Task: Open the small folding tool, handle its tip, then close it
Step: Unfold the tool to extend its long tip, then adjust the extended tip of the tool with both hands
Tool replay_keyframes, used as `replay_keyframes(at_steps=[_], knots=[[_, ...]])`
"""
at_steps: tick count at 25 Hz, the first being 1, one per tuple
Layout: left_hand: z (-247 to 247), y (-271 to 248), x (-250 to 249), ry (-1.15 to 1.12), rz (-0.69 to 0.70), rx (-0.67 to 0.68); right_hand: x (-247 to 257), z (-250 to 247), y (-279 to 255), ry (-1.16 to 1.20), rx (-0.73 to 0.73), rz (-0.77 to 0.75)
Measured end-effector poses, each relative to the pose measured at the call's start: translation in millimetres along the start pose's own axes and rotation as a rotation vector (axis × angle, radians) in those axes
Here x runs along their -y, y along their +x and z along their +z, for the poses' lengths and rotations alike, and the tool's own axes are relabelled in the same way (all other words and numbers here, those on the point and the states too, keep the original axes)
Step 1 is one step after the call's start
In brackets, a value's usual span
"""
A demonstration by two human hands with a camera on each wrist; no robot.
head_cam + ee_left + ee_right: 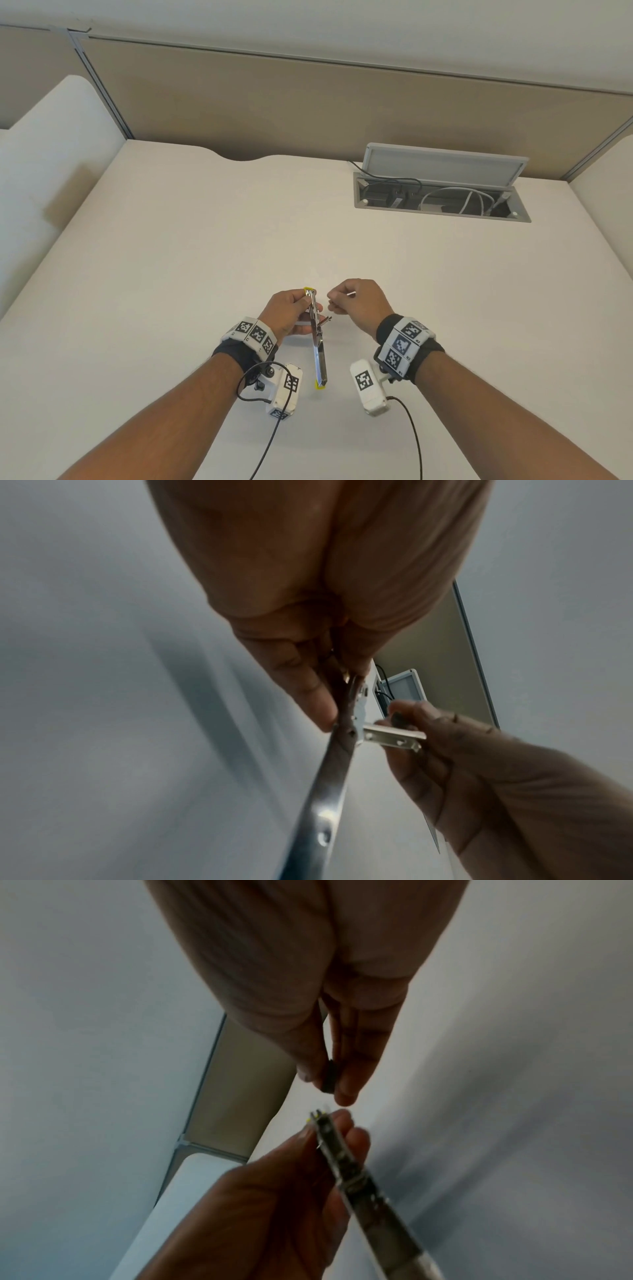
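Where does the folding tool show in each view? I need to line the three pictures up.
Head: folding tool, lower centre, gripped by the left hand.
Left wrist: centre to bottom, below that hand's fingers.
Right wrist: lower right.
Shared landmark: the beige partition.

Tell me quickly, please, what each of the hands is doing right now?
Left hand: grips the opened silver metal folding tool with yellow ends.
Right hand: pinches a small dark piece.

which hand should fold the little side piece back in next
Right. The left hand already grips the folding tool, while the right hand is beside the small arm sticking out, fingers pinched on a small dark piece.
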State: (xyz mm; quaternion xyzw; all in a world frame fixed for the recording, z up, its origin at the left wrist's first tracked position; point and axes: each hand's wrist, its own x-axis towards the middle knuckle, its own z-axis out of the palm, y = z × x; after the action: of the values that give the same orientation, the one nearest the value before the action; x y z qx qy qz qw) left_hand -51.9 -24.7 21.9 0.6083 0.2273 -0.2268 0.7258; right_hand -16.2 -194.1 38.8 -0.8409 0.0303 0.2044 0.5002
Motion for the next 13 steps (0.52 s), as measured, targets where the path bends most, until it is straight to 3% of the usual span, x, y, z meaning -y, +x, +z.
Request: replay_keyframes(at_steps=[5,13], knots=[[1,3,2,-0.002,0.003,0.006,7,20,-8,-0.185,-0.066,-0.075],[2,6,7,-0.021,-0.002,-0.009,1,38,-21,-0.188,-0.188,-0.024]])
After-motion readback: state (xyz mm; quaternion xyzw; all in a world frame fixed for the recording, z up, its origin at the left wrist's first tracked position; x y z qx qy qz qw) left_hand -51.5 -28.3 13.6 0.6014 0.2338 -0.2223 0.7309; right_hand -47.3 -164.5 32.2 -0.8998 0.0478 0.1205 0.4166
